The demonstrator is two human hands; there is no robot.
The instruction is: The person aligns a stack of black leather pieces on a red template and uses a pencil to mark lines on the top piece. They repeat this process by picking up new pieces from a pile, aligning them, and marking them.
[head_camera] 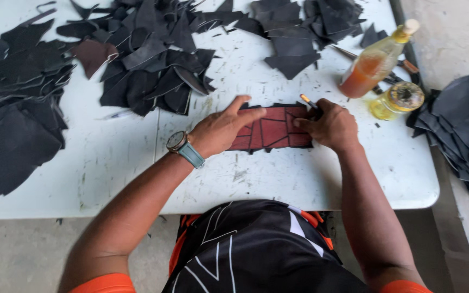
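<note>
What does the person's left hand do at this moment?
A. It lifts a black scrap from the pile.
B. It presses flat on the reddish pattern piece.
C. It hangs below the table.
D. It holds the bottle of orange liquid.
B: the left hand lies flat, fingers spread, on the reddish pattern piece on the white table.

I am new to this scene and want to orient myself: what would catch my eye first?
The reddish-brown patterned piece at the table's centre, pinned flat by the left hand while the right hand holds a pen at its edge. Heaps of black cut scraps lie behind, and an amber liquid bottle stands right.
</note>
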